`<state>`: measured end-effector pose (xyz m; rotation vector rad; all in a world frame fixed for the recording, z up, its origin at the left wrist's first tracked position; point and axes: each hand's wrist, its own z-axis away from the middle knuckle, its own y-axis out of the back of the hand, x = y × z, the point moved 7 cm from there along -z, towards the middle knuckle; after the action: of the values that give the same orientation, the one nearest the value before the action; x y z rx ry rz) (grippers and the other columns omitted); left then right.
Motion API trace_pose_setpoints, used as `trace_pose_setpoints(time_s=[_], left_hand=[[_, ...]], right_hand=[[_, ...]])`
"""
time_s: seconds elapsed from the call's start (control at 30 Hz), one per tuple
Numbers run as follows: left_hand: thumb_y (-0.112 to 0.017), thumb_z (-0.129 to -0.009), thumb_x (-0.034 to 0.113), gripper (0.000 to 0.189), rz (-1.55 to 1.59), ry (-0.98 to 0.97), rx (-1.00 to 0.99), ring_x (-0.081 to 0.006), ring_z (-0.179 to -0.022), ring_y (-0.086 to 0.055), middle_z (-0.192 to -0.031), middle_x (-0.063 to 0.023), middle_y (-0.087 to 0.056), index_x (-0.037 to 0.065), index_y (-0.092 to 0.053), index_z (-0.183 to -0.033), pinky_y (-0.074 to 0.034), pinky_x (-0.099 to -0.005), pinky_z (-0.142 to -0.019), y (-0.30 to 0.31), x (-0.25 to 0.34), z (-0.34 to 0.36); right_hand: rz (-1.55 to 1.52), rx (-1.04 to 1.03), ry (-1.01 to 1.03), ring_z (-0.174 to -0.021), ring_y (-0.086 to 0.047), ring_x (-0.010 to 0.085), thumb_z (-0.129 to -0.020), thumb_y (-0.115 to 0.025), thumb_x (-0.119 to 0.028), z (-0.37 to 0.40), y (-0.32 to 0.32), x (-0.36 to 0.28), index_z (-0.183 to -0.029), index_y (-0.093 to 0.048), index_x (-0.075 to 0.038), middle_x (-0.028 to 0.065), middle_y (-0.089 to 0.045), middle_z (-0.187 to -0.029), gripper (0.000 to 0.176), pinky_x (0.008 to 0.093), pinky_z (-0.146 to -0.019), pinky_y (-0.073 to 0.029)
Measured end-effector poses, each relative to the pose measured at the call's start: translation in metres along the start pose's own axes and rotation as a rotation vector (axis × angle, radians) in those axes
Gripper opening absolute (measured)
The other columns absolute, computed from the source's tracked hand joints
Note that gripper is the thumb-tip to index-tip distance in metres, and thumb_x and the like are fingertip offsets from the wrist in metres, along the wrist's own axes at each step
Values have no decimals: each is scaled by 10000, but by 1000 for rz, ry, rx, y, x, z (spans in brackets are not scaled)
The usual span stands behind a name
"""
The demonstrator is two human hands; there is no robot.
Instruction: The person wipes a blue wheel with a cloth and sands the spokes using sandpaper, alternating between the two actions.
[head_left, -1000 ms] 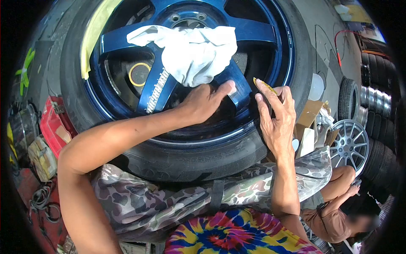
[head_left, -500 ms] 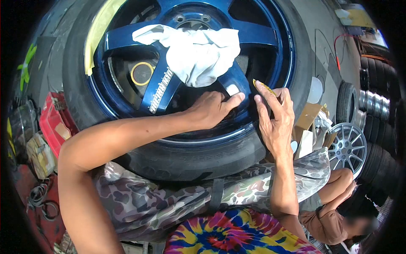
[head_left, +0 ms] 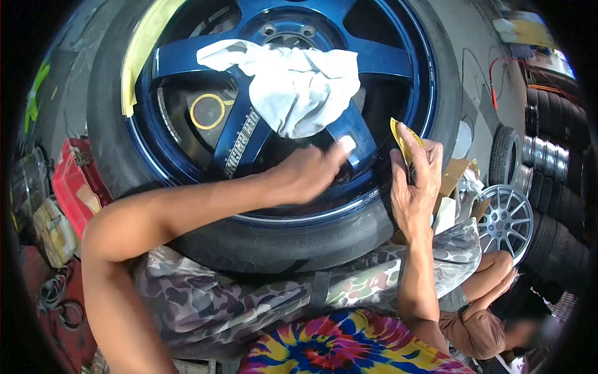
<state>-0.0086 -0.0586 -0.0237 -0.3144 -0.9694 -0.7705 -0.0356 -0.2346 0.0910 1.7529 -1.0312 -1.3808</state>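
A blue spoked wheel (head_left: pixel 362 60) with white lettering on one spoke lies in a black tire (head_left: pixel 274 240) before me. My left hand (head_left: pixel 308 173), slightly blurred, is over the lower spokes with its fingers closed on a small white block (head_left: pixel 346 144). Between the thumb and fingers of my right hand (head_left: pixel 416 181), at the wheel's right rim, is a thin yellow printed piece (head_left: pixel 405 142), bent along its length. A crumpled white cloth (head_left: pixel 302 87) drapes over the hub and spokes above my left hand.
Yellow masking tape (head_left: pixel 144 53) lines the tire's upper left. Through the spokes shows a yellow-edged tape roll (head_left: pixel 207 111). A red toolbox (head_left: pixel 75 177) stands left. To the right are a cardboard box (head_left: pixel 451 177), a silver wheel (head_left: pixel 506 218), stacked tires (head_left: pixel 551 181) and a seated person (head_left: pixel 476 324).
My left hand has shifted slightly down and left, its thumb no longer stretched over the spoke. My right hand has moved right and a little down, showing more of the yellow piece.
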Motion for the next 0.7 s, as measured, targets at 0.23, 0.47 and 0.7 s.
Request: trace_pose_setpoints(time_s=[0.23,0.47,0.7], left_hand=[[-560,-1107,422,506,-826,-740,589,-378,-1206,-648,-1266,-266,-680,-28,-712,-1283,-503,-485,-1026,84,83,23],[-619,-1045,338,750,-992,-675,351,-494,-1582,-278,-1666,-313,-370,-106,-385,-1601,-219,-591,-1314,1,54,12],[-537,-1084,397,682,-913,-1000,129,-378,-1602,-333,-1663,-255,-436,-70,-477,-1577,-219,-563,-1313,-49,63,24]], right_hand=[[12,-5,-24,-976,-583,293,-856,-716,71,0,17,9,-1388,-725,-78,141,-557,-1020,553,392,-927,-508],[-39,45,-18,-966,-589,292,-912,-719,47,-2,19,9,-1364,-736,-84,141,-564,-1038,471,401,-903,-516],[-23,94,-11,-983,-590,299,-921,-714,47,-5,29,11,-1362,-740,-90,144,-572,-1049,463,393,-932,-504]])
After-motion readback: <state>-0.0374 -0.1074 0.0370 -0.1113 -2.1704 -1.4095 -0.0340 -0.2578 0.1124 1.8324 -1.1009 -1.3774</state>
